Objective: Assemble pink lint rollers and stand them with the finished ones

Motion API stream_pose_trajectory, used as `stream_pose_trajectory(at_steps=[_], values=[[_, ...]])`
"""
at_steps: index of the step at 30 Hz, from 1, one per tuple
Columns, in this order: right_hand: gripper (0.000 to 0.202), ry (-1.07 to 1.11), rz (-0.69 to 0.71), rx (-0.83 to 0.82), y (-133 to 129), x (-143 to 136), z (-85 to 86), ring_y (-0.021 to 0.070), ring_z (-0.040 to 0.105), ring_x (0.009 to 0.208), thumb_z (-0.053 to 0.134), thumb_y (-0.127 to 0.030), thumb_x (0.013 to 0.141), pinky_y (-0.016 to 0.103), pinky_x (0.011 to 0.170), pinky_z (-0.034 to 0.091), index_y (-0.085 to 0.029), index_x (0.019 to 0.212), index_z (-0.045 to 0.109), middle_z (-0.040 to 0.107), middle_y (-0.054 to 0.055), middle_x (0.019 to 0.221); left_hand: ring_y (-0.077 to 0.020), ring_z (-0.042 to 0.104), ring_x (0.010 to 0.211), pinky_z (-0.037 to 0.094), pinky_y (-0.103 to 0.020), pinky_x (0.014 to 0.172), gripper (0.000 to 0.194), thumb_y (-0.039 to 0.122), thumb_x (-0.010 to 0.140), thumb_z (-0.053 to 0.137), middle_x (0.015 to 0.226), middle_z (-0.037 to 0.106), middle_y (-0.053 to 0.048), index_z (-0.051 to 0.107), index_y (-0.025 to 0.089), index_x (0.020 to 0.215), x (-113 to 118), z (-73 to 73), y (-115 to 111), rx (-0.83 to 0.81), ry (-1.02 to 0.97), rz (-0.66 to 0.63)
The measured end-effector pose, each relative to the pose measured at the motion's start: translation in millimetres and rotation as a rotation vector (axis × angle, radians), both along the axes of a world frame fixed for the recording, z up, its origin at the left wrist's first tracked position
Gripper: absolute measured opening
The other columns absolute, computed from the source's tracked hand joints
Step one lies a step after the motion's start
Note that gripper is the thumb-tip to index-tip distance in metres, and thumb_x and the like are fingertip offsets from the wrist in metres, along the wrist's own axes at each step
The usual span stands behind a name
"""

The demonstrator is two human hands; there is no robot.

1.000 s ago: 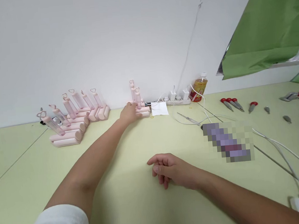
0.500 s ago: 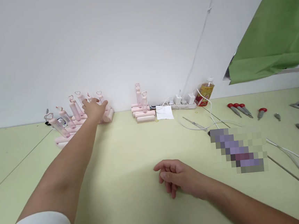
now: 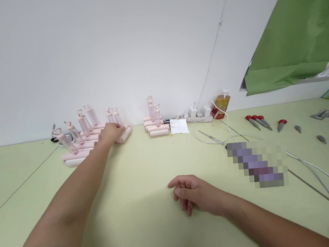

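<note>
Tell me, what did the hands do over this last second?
The left hand left the small pile of pink rollers in the middle, swung left, and now rests on a roller at the right end of the bigger pile. The right hand stayed loosely curled on the green table, holding nothing.

On the table (image 3: 138,218), rollers (image 3: 76,142) line the back wall at left (the left hand (image 3: 110,134) rests on their right end); a smaller stack (image 3: 156,126) sits right of them, then paper (image 3: 179,126), bottle (image 3: 219,105), tools (image 3: 264,121).
</note>
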State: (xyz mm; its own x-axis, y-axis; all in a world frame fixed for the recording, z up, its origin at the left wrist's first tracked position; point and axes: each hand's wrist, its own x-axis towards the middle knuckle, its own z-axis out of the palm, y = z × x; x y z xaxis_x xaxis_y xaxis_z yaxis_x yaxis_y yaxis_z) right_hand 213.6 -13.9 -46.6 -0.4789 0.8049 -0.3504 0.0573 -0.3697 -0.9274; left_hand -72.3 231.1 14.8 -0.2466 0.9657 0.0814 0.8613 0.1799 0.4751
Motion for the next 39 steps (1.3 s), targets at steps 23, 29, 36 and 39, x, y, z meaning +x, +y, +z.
stream_pose_trajectory(at_steps=[23,29,36,39], values=[[0.026,-0.521,-0.05,1.027,19,4,10.5,0.022,0.056,0.095,0.067,-0.031,0.078,0.035,0.084,0.043,-0.019,0.1,0.063,0.058,0.007,0.1,-0.021,0.059,0.098,0.048,-0.031,0.084,0.036,0.052,0.082,0.058,0.115,0.057,-0.005,0.069,0.027,0.106,65,11.3,-197,-0.066,-0.076,-1.173],[0.016,-0.526,-0.025,1.001,19,10,17.6,0.0192,0.056,0.09,0.064,-0.027,0.079,0.031,0.08,0.041,-0.02,0.093,0.063,0.059,0.004,0.099,-0.0208,0.058,0.09,0.046,-0.034,0.08,0.025,0.044,0.077,0.062,0.098,0.062,-0.004,0.062,0.021,0.087,44,-2.4,-190,0.06,-0.087,-0.942],[0.018,-0.491,-0.012,1.006,22,15,17.2,0.0195,0.056,0.09,0.064,-0.029,0.078,0.031,0.081,0.041,-0.02,0.092,0.063,0.059,0.004,0.1,-0.0228,0.059,0.097,0.048,-0.035,0.078,0.04,0.042,0.076,0.059,0.113,0.061,-0.004,0.049,0.025,0.111,44,-12.4,-188,-0.029,-0.105,-0.872],[0.018,-0.503,-0.016,1.032,22,16,17.6,0.02,0.056,0.091,0.064,-0.03,0.078,0.032,0.082,0.041,-0.019,0.092,0.062,0.059,0.005,0.102,-0.0235,0.059,0.098,0.047,-0.036,0.084,0.035,0.037,0.077,0.055,0.113,0.062,-0.005,0.051,0.024,0.11,37,-8.0,-187,-0.017,-0.065,-0.881]])
